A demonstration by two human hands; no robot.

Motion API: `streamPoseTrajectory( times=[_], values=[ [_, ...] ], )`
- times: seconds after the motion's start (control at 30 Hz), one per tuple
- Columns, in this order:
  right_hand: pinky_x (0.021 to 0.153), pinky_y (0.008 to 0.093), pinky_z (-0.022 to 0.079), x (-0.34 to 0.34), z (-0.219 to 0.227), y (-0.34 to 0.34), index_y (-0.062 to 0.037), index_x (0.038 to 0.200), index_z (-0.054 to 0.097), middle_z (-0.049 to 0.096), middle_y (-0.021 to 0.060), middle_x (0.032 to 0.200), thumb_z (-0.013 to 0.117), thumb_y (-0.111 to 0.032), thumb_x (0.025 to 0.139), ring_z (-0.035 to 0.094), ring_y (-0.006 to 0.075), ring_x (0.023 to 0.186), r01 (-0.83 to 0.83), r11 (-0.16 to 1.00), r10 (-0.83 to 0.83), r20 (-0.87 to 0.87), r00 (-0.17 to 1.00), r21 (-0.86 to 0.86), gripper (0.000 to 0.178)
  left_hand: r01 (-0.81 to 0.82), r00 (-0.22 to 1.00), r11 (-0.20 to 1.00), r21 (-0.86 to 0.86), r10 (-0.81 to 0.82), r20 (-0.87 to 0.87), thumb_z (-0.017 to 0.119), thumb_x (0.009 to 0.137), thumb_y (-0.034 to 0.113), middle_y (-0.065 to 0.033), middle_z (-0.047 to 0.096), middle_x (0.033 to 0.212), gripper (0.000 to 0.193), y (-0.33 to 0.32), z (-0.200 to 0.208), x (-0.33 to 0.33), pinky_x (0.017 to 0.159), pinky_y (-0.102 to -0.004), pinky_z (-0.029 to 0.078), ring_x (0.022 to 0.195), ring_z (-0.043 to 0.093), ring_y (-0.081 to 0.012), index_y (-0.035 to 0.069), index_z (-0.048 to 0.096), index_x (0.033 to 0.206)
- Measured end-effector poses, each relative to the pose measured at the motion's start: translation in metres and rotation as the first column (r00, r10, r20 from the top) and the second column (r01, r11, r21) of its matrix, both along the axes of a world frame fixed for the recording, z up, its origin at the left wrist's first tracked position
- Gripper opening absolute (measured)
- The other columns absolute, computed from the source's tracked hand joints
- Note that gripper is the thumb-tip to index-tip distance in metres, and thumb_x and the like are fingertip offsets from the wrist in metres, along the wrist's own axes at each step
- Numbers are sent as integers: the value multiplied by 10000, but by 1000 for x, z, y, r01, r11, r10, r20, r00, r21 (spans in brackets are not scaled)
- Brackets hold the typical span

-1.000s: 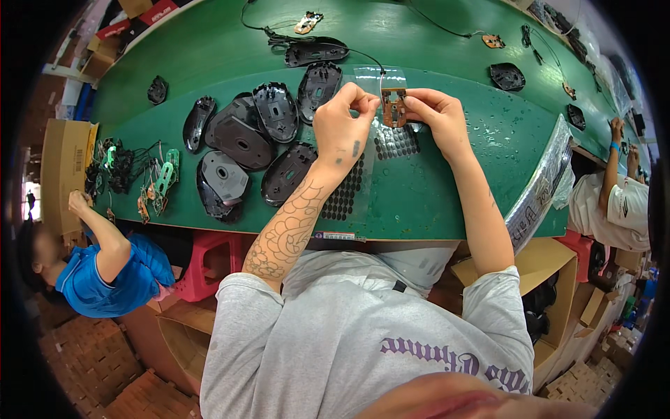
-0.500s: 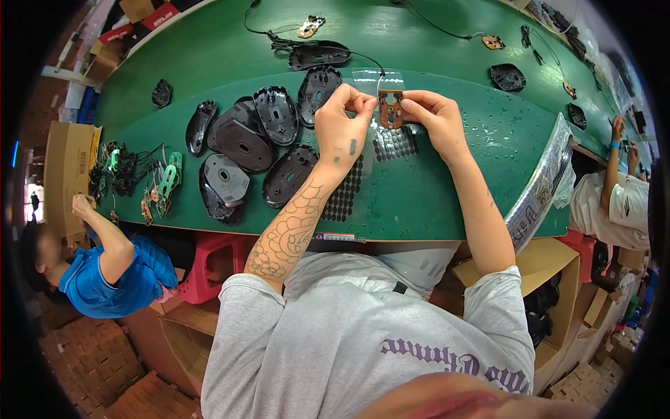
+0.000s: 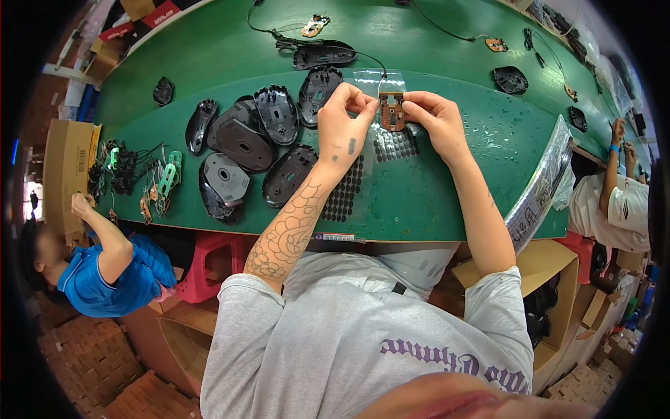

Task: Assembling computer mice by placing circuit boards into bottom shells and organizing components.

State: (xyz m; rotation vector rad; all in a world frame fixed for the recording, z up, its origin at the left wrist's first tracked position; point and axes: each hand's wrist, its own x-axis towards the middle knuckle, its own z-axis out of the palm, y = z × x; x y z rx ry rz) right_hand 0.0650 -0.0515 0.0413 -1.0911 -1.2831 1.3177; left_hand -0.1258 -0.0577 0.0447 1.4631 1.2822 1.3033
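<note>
A brown mouse circuit board is held up over the far middle of the table, a cable running from its top edge. My right hand grips the board's right edge between thumb and fingers. At its upper left edge, the thumb and forefinger of my left hand are pinched together; the exact contact is too small to make out. Underneath lies a clear sheet with black oval pads. Another group of black pads shows beside my left forearm.
Several black mouse shells lie left of my hands, with a grey-topped one nearer. Cabled boards are heaped farther left. A bubble-wrap package leans at the table's right edge. A co-worker in blue sits at the left.
The circuit board has tipped slightly and now shows its face more fully. Both hands keep their place beside it, the left shifted very slightly right.
</note>
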Motion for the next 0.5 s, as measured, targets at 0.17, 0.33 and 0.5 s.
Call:
streamPoseTrajectory(
  times=[0.17,0.33,0.5],
  values=[
    [783,258,566,-2,-4,3,51,1106,692,716,113,971,658,-63,912,661,154,812,4,1000,-3,-18,1000,12,228,4,1000,999,48,-4,11,665,869,20,-48,663,908,38,2,-3,-1,636,-231,454,720,567,-109,26,642,899],
    [767,251,560,-1,-2,0,62,1108,690,723,118,965,648,-41,905,676,163,811,22,999,-25,-89,996,-33,232,24,1000,996,86,-25,4,634,886,27,-45,637,924,169,-3,0,4,638,-249,462,741,568,-132,20,716,1034],
    [785,265,570,0,4,-4,64,1116,688,723,124,988,647,-48,911,678,167,837,8,1000,-11,-122,992,-25,237,45,994,998,36,-48,100,651,886,39,-40,625,921,117,-3,1,6,651,-243,461,751,557,-125,13,719,978]
  ],
)
